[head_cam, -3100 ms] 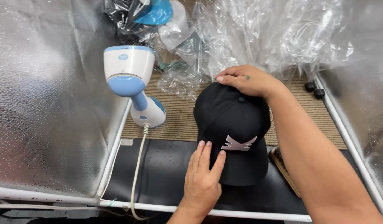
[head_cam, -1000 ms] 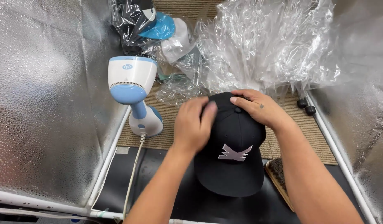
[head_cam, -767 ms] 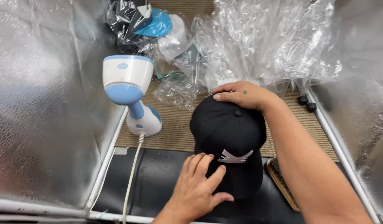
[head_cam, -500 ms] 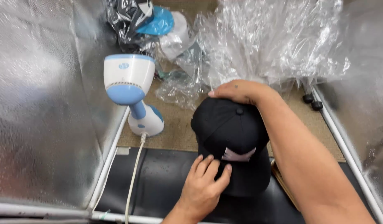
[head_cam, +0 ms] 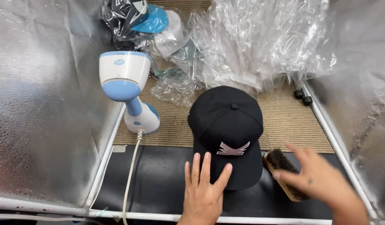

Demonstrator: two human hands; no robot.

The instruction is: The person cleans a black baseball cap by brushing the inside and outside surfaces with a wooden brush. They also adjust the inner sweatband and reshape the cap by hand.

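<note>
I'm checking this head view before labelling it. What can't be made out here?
- Wooden brush: near end covered by the blurred right hand.
- Black cap: brim's near corner under the left hand.
- Things inside the plastic bags: veiled by crinkled film.

A white and blue handheld steamer (head_cam: 128,89) is seen standing upright at the left, and its white cord (head_cam: 132,175) runs down over a black mat (head_cam: 159,183). Behind the mat a brown ribbed mat (head_cam: 284,121) is laid. Crumpled clear plastic bags (head_cam: 259,41) are piled at the back, beside a blue cap (head_cam: 153,20). Silver foil walls (head_cam: 42,104) are placed on both sides.
</note>
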